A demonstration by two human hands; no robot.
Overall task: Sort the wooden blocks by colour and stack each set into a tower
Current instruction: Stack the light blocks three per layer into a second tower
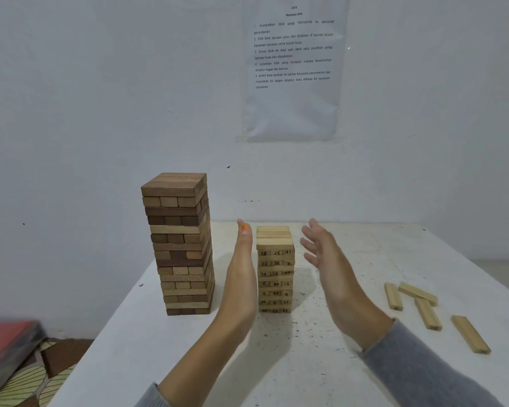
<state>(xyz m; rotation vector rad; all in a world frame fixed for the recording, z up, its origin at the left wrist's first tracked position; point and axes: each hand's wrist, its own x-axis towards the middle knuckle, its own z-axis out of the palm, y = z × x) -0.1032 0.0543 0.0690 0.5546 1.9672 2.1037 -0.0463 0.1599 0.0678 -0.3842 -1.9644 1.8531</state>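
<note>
A tall tower of brown blocks (pixel 182 245) stands at the left of the white table (pixel 306 362). To its right rises a shorter tower of pale numbered blocks (pixel 275 268). My left hand (pixel 241 277) is flat and upright just left of the pale tower, a small gap between them. My right hand (pixel 326 259) is open with fingers spread to the right of that tower, not touching it. Several loose pale blocks (pixel 423 306) lie flat at the table's right side.
A printed sheet (pixel 293 69) hangs on the white wall behind the table. A red-and-grey box (pixel 6 345) and a patterned floor (pixel 33 377) show at the lower left, past the table's left edge.
</note>
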